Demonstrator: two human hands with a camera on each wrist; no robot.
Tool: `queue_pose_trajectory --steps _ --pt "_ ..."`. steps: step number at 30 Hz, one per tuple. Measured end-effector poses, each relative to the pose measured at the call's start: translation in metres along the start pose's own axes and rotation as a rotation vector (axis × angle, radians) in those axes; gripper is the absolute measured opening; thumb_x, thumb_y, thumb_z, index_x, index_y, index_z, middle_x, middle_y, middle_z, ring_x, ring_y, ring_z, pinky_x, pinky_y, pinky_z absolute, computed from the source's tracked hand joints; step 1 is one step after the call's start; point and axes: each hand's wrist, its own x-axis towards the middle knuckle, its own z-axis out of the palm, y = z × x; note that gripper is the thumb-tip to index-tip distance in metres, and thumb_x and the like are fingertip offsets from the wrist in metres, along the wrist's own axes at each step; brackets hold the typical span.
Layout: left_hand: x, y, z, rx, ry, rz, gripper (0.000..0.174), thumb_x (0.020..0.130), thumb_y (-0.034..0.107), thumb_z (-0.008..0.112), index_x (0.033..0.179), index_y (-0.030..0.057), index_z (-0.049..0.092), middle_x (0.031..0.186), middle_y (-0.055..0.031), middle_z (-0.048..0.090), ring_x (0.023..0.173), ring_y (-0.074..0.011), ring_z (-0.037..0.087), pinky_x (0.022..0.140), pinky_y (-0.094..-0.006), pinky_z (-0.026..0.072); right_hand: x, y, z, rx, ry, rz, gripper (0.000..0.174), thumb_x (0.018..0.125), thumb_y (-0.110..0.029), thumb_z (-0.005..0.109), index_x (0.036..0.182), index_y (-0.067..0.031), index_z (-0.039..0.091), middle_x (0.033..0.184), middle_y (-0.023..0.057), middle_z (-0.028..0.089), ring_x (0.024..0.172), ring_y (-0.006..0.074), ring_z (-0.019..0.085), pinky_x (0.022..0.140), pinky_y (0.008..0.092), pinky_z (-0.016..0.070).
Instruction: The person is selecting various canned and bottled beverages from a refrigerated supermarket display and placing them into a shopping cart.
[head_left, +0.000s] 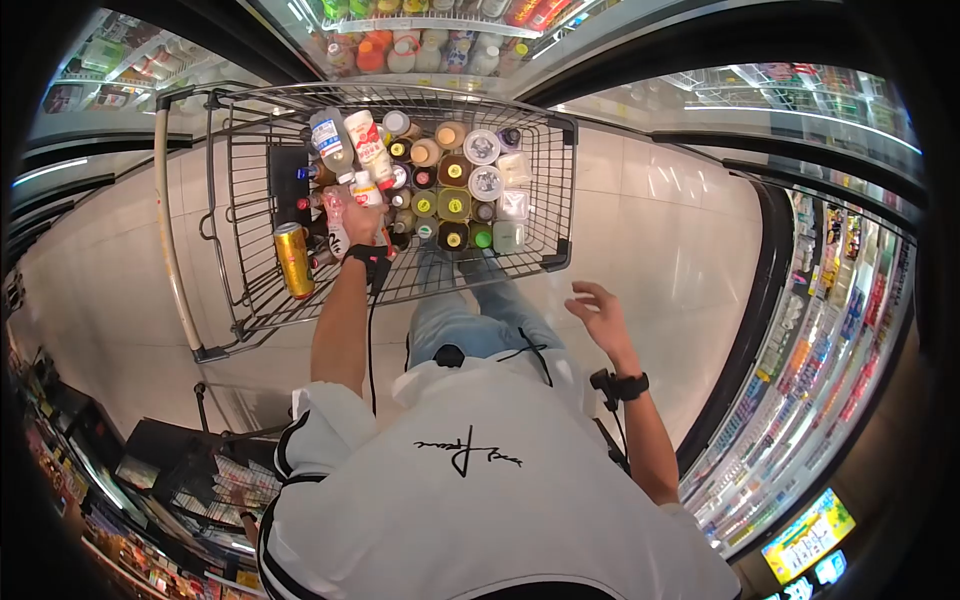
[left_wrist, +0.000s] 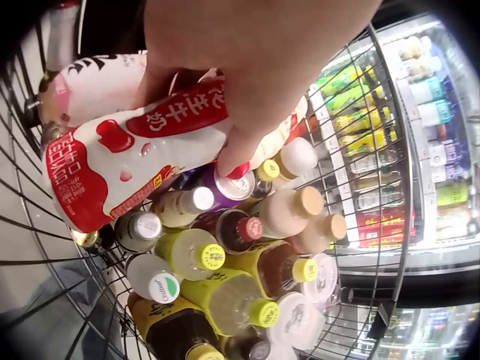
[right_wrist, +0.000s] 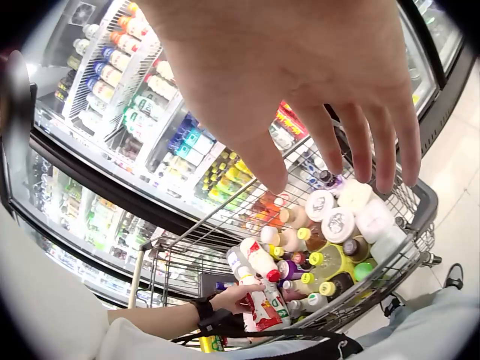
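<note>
My left hand [head_left: 362, 222] is inside the cart [head_left: 572, 190], gripping a red and white milk bottle [left_wrist: 142, 150] near its cap end. In the left wrist view the bottle lies tilted above upright bottles with yellow, white and red caps. A pink-labelled bottle [head_left: 335, 220] is beside that hand, and another red and white bottle [head_left: 367, 145] lies behind it. My right hand [head_left: 600, 318] hangs in the air outside the cart, its fingers relaxed and holding nothing. Round white-lidded tubs [head_left: 482, 147] stand toward the cart's right end.
A gold can [head_left: 293, 260] stands at the cart's left. Refrigerated shelves of drinks [head_left: 420, 50] run behind the cart, and another stocked shelf [head_left: 820, 300] curves along the right. At lower left is another cart [head_left: 225, 490], with a person's hand near it.
</note>
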Motion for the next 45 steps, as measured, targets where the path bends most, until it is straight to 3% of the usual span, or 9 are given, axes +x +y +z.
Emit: queue_pose_trajectory --steps 6,22,30,34,40,41,43,44,45 --pt "-0.011 -0.002 0.006 0.207 0.114 -0.149 0.078 0.063 0.031 0.086 0.126 -0.0006 0.052 0.125 -0.028 0.054 0.107 -0.041 0.061 0.09 -0.0461 0.0512 -0.019 0.009 0.004 0.042 -0.08 0.128 0.041 0.084 -0.016 0.072 0.12 0.0032 0.062 0.117 0.0155 0.066 0.101 0.0244 0.066 0.082 0.0344 0.0538" --pt "-0.037 0.044 -0.023 0.727 0.217 -0.092 0.076 0.069 0.025 0.082 0.127 0.0023 0.037 0.127 -0.0217 0.044 0.112 -0.0409 0.05 0.091 -0.0507 0.0467 -0.008 0.011 -0.006 0.066 -0.1 0.097 0.039 0.085 -0.014 0.07 0.12 0.0037 0.062 0.118 0.0158 0.066 0.101 0.0242 0.067 0.083 0.0338 0.0538" --pt "-0.056 0.093 -0.022 0.715 0.334 0.224 0.071 0.073 0.027 0.082 0.125 -0.0008 0.043 0.13 -0.0267 0.046 0.117 -0.0448 0.046 0.095 -0.0546 0.0416 0.004 0.032 -0.011 0.097 -0.055 0.058 0.039 0.086 -0.015 0.07 0.12 0.0033 0.062 0.117 0.0157 0.066 0.1 0.0249 0.067 0.083 0.0348 0.0537" --pt "-0.079 0.061 -0.051 0.51 -0.187 0.476 0.038 0.084 0.029 0.069 0.102 -0.0025 0.058 0.096 -0.0267 0.062 0.095 -0.043 0.059 0.078 -0.0491 0.0473 0.03 0.047 -0.014 0.085 0.001 0.074 0.045 0.084 -0.022 0.071 0.121 0.0025 0.062 0.118 0.0183 0.065 0.1 0.0278 0.067 0.085 0.0365 0.0533" --pt "-0.122 -0.027 -0.149 0.62 -0.142 0.136 0.029 0.084 0.024 0.062 0.105 0.0042 0.066 0.091 -0.0212 0.068 0.088 -0.0371 0.067 0.075 -0.0481 0.0538 0.168 0.207 0.034 -0.157 0.187 -0.058 0.073 0.08 -0.039 0.068 0.135 0.0053 0.047 0.131 0.0287 0.055 0.123 0.0429 0.051 0.107 0.0452 0.0401" --pt "-0.136 -0.029 -0.169 0.59 -0.148 0.131 0.038 0.085 0.039 0.065 0.095 0.0019 0.065 0.088 -0.0233 0.068 0.084 -0.0426 0.066 0.072 -0.0504 0.0536 0.192 0.226 0.051 -0.125 0.254 -0.091 0.073 0.077 -0.038 0.068 0.133 0.0049 0.048 0.129 0.0305 0.056 0.123 0.0432 0.052 0.106 0.0456 0.041" --pt "-0.152 -0.042 -0.186 0.67 -0.023 0.089 0.034 0.081 0.037 0.066 0.095 0.0053 0.066 0.083 -0.0224 0.068 0.078 -0.0431 0.066 0.063 -0.052 0.0539 0.225 0.207 0.054 -0.098 0.002 -0.114 0.07 0.074 -0.039 0.071 0.124 0.007 0.056 0.108 0.028 0.067 0.104 0.042 0.064 0.091 0.0442 0.0508" --pt "-0.131 -0.105 -0.176 0.662 -0.043 0.069 0.04 0.086 0.04 0.056 0.104 0.0064 0.067 0.097 -0.022 0.069 0.093 -0.0413 0.066 0.081 -0.0554 0.0515 0.19 0.141 0.034 -0.098 -0.029 0.022 0.069 0.072 -0.042 0.073 0.117 0.0082 0.06 0.1 0.0255 0.07 0.097 0.04 0.067 0.086 0.0434 0.0529" --pt "-0.184 -0.026 -0.192 0.609 -0.088 0.03 0.036 0.088 0.028 0.06 0.113 0.0014 0.063 0.105 -0.0284 0.066 0.095 -0.0434 0.065 0.08 -0.0508 0.0527 0.189 0.13 0.044 -0.151 0.13 0.091 0.066 0.069 -0.047 0.075 0.103 0.0087 0.066 0.097 0.0256 0.07 0.095 0.0368 0.068 0.084 0.0432 0.054"
